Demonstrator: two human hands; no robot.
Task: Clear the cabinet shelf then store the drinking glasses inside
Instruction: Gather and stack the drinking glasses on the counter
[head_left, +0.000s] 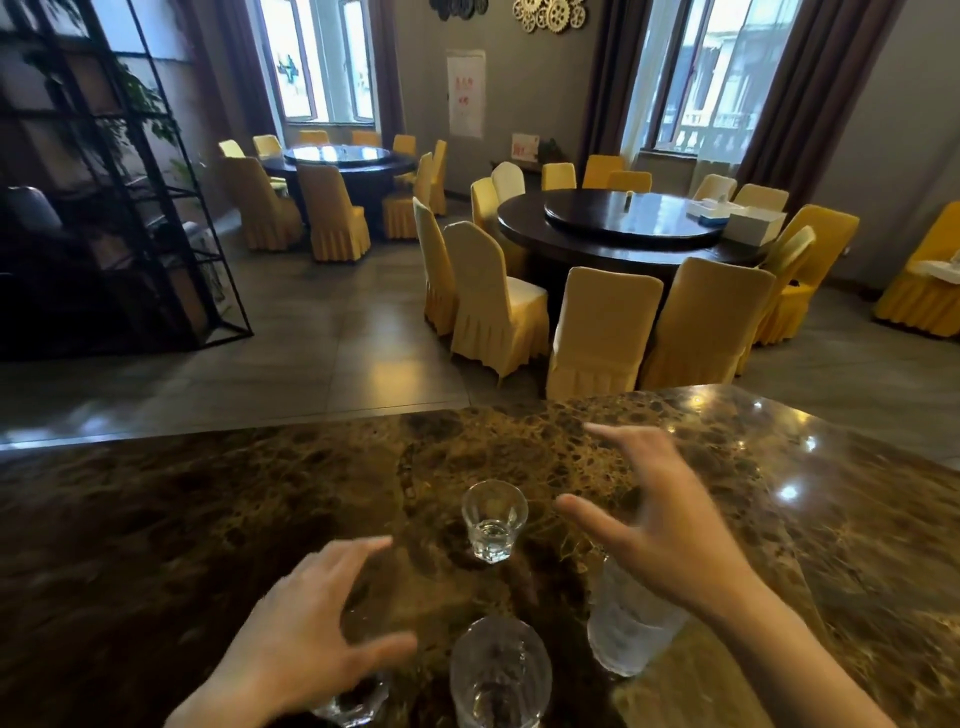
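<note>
On the brown marble counter (208, 519) stand four glasses (494, 521). The left hand (306, 639) and right hand (660, 525) hover above them, fingers spread, holding nothing

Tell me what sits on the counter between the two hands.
In the head view, a small clear glass stands upright between the left hand and right hand, touching neither. A nearer glass stands below the gap.

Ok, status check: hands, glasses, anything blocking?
Left hand open, above one glass. Right hand open, above another glass. Four glasses upright on the marble counter, none gripped. Cabinet not in view.
</note>
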